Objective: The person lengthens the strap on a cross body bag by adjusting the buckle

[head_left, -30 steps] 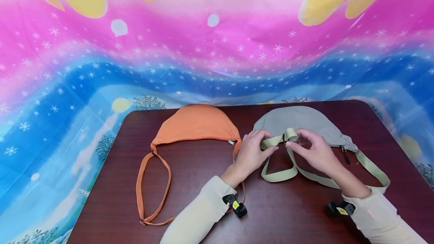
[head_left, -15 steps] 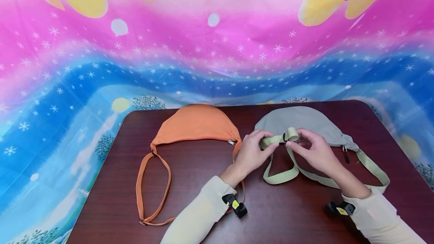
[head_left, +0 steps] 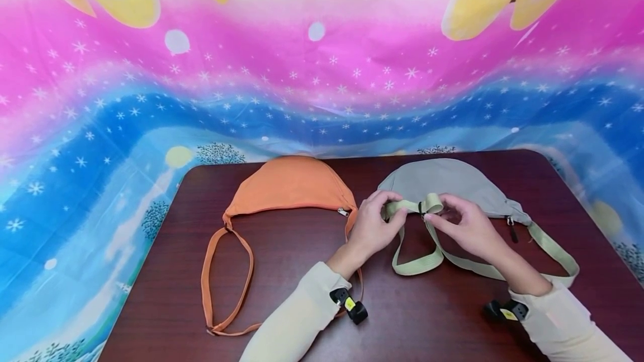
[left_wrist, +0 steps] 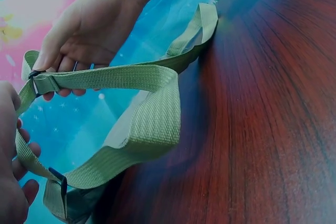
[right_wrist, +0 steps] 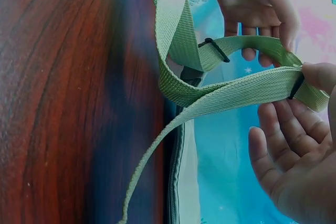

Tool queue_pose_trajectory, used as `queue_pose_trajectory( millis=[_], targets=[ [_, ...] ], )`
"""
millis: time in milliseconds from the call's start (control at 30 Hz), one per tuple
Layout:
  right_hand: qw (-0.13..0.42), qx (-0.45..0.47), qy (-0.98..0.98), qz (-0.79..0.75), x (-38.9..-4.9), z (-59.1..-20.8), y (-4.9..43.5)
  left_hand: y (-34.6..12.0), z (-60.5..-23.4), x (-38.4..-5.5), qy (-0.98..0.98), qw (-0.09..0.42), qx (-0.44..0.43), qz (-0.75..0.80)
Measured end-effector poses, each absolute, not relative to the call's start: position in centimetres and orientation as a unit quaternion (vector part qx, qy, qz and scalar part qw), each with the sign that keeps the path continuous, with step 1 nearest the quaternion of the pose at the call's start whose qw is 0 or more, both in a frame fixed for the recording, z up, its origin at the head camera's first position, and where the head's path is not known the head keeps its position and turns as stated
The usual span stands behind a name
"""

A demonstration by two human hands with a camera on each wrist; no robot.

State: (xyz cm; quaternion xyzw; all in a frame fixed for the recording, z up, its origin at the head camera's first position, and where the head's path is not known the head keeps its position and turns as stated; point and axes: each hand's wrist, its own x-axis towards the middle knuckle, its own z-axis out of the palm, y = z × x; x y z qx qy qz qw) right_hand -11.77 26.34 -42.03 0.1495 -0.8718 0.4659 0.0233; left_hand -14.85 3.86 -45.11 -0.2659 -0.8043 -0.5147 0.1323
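A grey waist bag [head_left: 443,183] lies on the table's right side with its light green strap [head_left: 417,265] raised in front. My left hand [head_left: 374,219] pinches the strap left of a black slider buckle [head_left: 421,209]. On the other side, my right hand [head_left: 468,225] holds the strap at the buckle, where a small loop of webbing [head_left: 432,202] stands up. In the right wrist view the right thumb [right_wrist: 318,75] presses by that buckle. A second black ring [left_wrist: 59,178] joins the strap near the bag's end in the left wrist view.
An orange waist bag [head_left: 292,183] lies on the left of the dark red wooden table [head_left: 166,272], its strap [head_left: 205,272] looped toward the front. The left forearm crosses part of that strap. A patterned cloth [head_left: 282,82] hangs behind the table.
My left thumb and fingers have slid slightly left along the strap. The hanging strap loop has shifted a little down and right. The right hand stays nearly still at the buckle.
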Motion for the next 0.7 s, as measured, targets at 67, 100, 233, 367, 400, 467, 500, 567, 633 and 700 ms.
queue_pose_trajectory(
  millis=[67, 100, 233, 367, 400, 467, 500, 567, 633, 700],
  targets=[
    [0.021, 0.148, -0.872, 0.466, -11.75, -42.03, 26.30, 3.87, -45.03, -14.84, -0.800, 0.131, -0.272, -0.518],
    [0.021, 0.147, -0.872, 0.466, -11.73, -42.01, 26.28, 3.88, -45.00, -14.84, -0.798, 0.129, -0.275, -0.521],
    [0.023, 0.140, -0.874, 0.465, -11.75, -41.99, 26.30, 3.96, -45.04, -14.86, -0.798, 0.123, -0.275, -0.522],
    [0.027, 0.140, -0.868, 0.476, -11.82, -42.21, 26.31, 4.01, -45.20, -14.85, -0.800, 0.114, -0.267, -0.526],
    [0.027, 0.142, -0.865, 0.480, -11.86, -42.32, 26.29, 4.03, -45.21, -14.84, -0.800, 0.113, -0.265, -0.527],
    [0.028, 0.145, -0.861, 0.487, -11.91, -42.53, 26.23, 4.06, -45.18, -14.81, -0.799, 0.112, -0.261, -0.530],
    [0.027, 0.147, -0.859, 0.489, -11.94, -42.61, 26.18, 4.07, -45.14, -14.78, -0.799, 0.111, -0.259, -0.531],
    [0.026, 0.150, -0.856, 0.494, -11.97, -42.73, 26.00, 4.09, -45.05, -14.73, -0.800, 0.110, -0.259, -0.530],
    [0.023, 0.152, -0.853, 0.498, -12.02, -42.80, 25.76, 4.11, -45.01, -14.71, -0.800, 0.108, -0.261, -0.530],
    [0.020, 0.154, -0.850, 0.503, -12.08, -42.85, 25.53, 4.11, -45.02, -14.70, -0.799, 0.105, -0.263, -0.531]
  ],
)
